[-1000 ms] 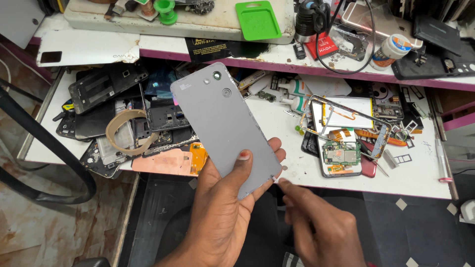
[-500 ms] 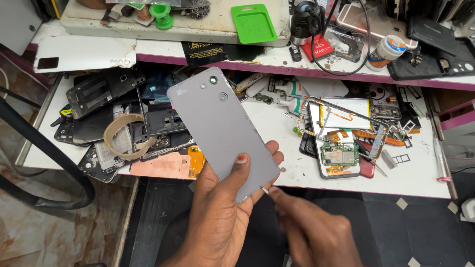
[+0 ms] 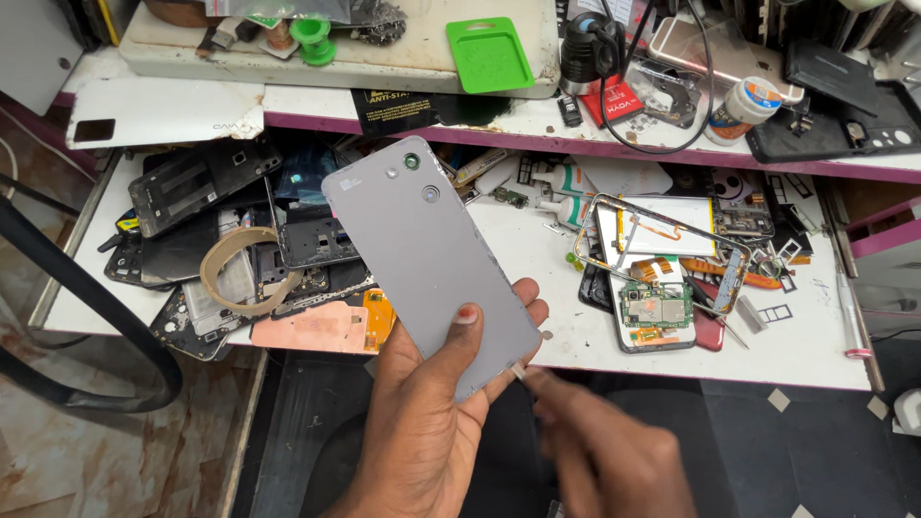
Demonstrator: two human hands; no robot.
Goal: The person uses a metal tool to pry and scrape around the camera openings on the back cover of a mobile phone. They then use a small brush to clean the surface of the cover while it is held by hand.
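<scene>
My left hand [image 3: 432,422] holds a grey phone [image 3: 427,254] by its lower end, back side up, tilted with the camera holes toward the far left. The thumb lies on the grey back cover. My right hand [image 3: 604,451] is blurred at the lower right, and its fingertip touches the phone's bottom right corner. Whether that hand pinches a small tool I cannot tell.
A white workbench [image 3: 576,326] is littered with phone parts: black frames and screens [image 3: 201,230] at the left, an opened phone with a circuit board [image 3: 657,288] at the right, a roll of tape [image 3: 238,269]. A green case [image 3: 489,53] lies on the shelf behind.
The phone has shifted slightly lower and right in view. My right hand has moved up so its fingertip meets the phone's bottom corner.
</scene>
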